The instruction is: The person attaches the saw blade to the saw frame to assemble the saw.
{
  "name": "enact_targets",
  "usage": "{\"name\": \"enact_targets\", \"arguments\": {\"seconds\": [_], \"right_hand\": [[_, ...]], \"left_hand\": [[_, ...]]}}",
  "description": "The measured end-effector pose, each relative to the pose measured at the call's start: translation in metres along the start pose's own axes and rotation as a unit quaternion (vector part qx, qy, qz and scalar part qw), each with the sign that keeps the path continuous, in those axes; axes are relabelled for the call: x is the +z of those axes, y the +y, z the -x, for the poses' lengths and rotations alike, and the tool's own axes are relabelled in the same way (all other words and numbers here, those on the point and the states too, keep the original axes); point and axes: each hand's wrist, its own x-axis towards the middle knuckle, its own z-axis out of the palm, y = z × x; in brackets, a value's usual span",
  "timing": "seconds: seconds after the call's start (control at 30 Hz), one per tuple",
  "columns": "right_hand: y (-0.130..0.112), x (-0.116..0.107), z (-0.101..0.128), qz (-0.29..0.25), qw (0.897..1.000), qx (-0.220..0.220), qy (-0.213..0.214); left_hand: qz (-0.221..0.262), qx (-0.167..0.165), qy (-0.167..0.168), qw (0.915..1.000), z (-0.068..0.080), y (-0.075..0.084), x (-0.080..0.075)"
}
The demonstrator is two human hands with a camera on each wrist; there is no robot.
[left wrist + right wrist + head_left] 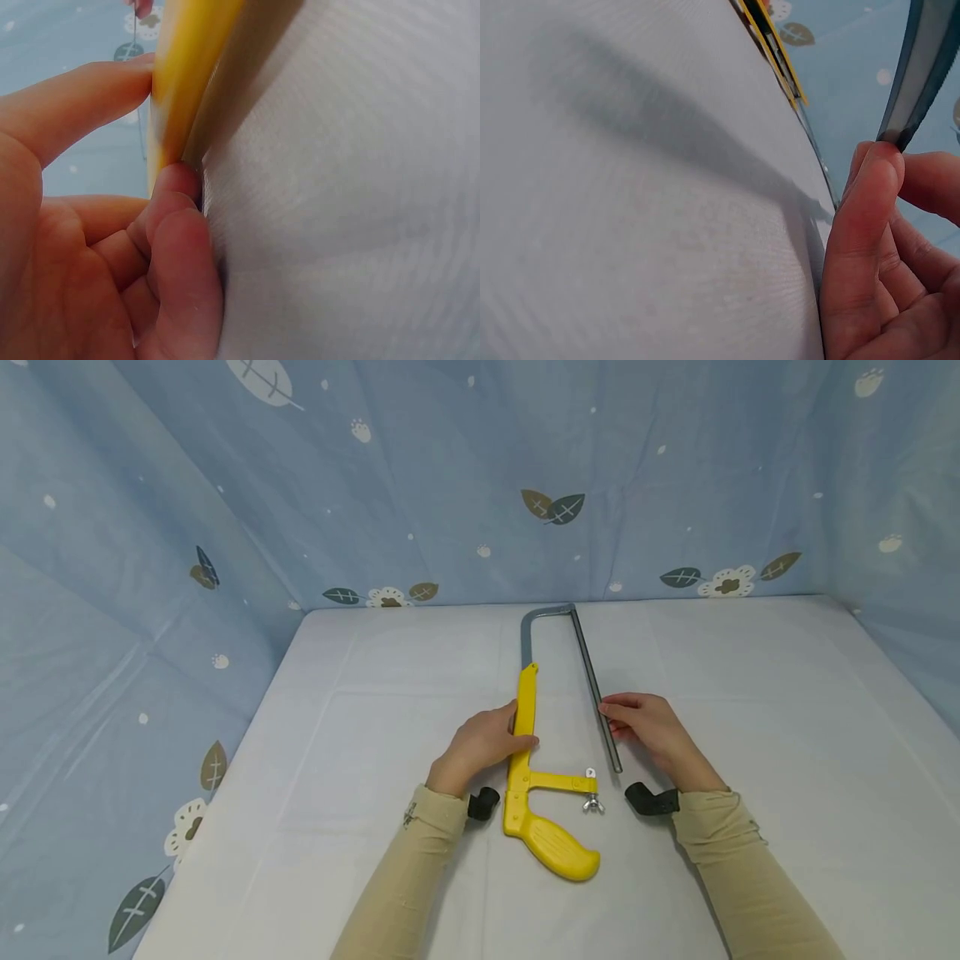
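On the white cloth-covered table (750, 677), near the middle of it, lies a yellow-handled hacksaw with a grey metal bow frame (528, 727), flat on its side, its pistol-shaped grip towards the person and the bend of its bow towards the far blue leaf-printed cloth wall (450, 485). The saw looks only partly put together, as far as I can judge: the long thin grey blade (596, 693) runs from the far corner of the bow back towards the person, but its near end lies loose on the table, just beside the small silver wing nut (593, 805) on the yellow cross arm and not joined to it. Fixing that end and tightening the nut seems to be what is left.

The left hand (483, 745) grips the yellow upper bar of the saw, thumb on top and fingers curled underneath, as the left wrist view shows close up. The right hand (648, 731) pinches the blade between its fingertips (877, 180), to the right of the saw's frame. The yellow plastic looks smooth and clean, the handle ribbed. Both forearms wear beige sleeves, each with a black wrist-mounted device.
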Motion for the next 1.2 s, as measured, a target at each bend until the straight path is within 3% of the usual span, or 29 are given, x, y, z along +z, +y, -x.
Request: {"name": "enact_targets", "arguments": {"seconds": [0.5, 0.93, 1.2], "right_hand": [[0.0, 0.0, 0.0005, -0.011, 1.0, 0.01, -0.008], [-0.0012, 0.0025, 0.0009, 0.015, 0.999, -0.015, -0.034], [-0.001, 0.0042, -0.0019, 0.005, 0.998, -0.028, -0.05]], "left_hand": [[0.001, 0.003, -0.004, 1.0, 0.0002, 0.0002, 0.0003], [-0.01, -0.004, -0.013, 0.9999, -0.0004, 0.0008, -0.0007], [-0.013, -0.011, -0.018, 0.9997, -0.0026, 0.0014, -0.0003]]}}
